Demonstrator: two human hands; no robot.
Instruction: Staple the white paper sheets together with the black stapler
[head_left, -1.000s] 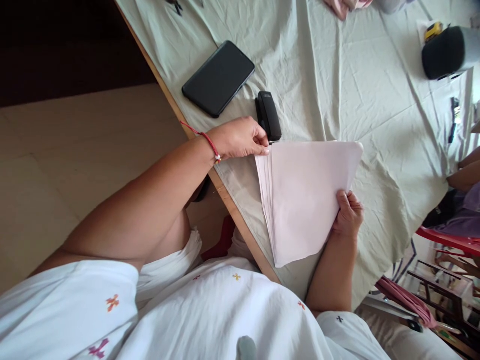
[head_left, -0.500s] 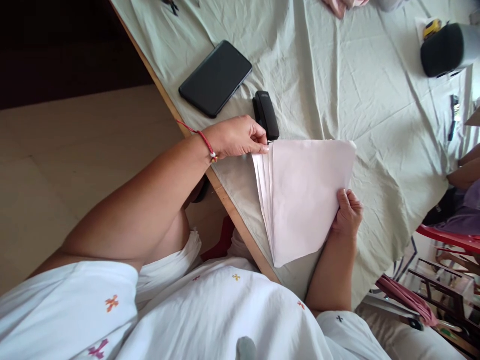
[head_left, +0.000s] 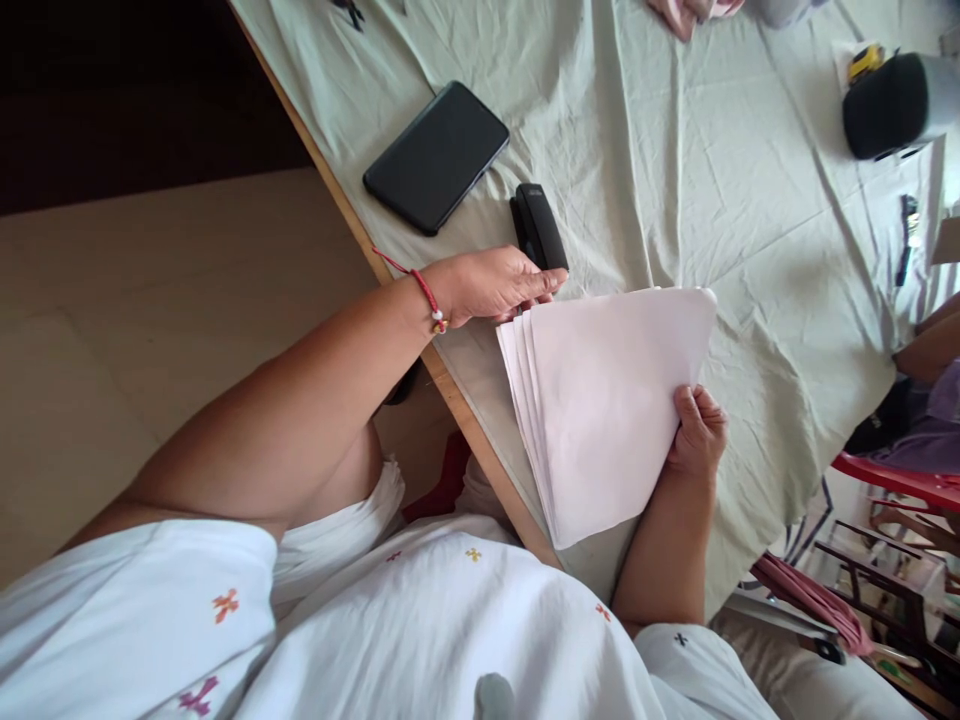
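Partway along, by the look of it. Got a stack of pale paper sheets (head_left: 615, 415) lying just to the body side of the black stapler (head_left: 541, 222), one edge fanned out in steps. Flat on the pale green cloth (head_left: 720, 190) or lifted a bit? Hard to say.

Right hand (head_left: 699, 430) clamped on the stack's opposite edge, thumb on top, well over to the right of the stapler. Left hand (head_left: 521, 285), with a red string bracelet (head_left: 426, 290) at the wrist, right up against the near end of the stapler and by the stack's corner. Pinching paper, pressing on the stapler or just hovering there? Can't tell, fingertips partly hidden.

Done, as far as visible: sheets all together in one pile, corner close beside the stapler. Not done, at a guess: evening up that stepped edge. No staple visible in the top sheet either. Also lying around: a black phone-like slab (head_left: 436, 157), near the stapler, a little to the left and farther from the body.
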